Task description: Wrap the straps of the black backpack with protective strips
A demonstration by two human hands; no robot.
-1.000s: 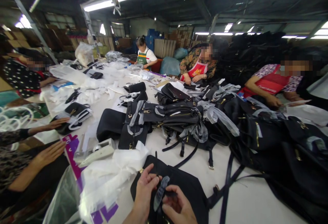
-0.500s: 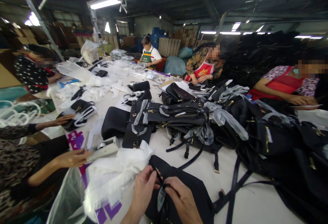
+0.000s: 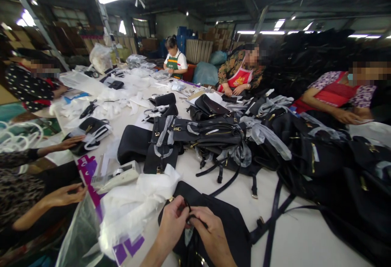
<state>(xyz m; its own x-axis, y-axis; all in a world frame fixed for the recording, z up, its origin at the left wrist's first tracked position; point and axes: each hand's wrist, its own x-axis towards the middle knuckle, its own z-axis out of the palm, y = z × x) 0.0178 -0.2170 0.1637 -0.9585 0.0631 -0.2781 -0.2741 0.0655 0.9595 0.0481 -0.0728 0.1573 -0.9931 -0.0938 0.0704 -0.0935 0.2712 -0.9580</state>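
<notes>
A black bag (image 3: 229, 216) lies on the table close in front of me, some gold-coloured hardware showing near its lower edge. Above it, my left hand (image 3: 172, 221) pinches a thin black strap (image 3: 187, 206) between thumb and fingers. My right hand (image 3: 211, 231) is closed on the same strap just beside it, and the fingertips of both hands nearly meet. Clear plastic wrap (image 3: 188, 235) shows under my fingers, partly hidden by them.
Black backpacks (image 3: 210, 134) with wrapped handles are heaped beyond the bag and to the right. White foam sheets (image 3: 134, 212) and a pale grey device (image 3: 122, 177) lie left. A co-worker's hand (image 3: 65, 195) is near the table's left edge. Other people work around the table.
Both hands stay on the strap, which now forms a small loop between my fingers. The co-worker's hand at the left has drawn back from the grey device. The view has shifted slightly.
</notes>
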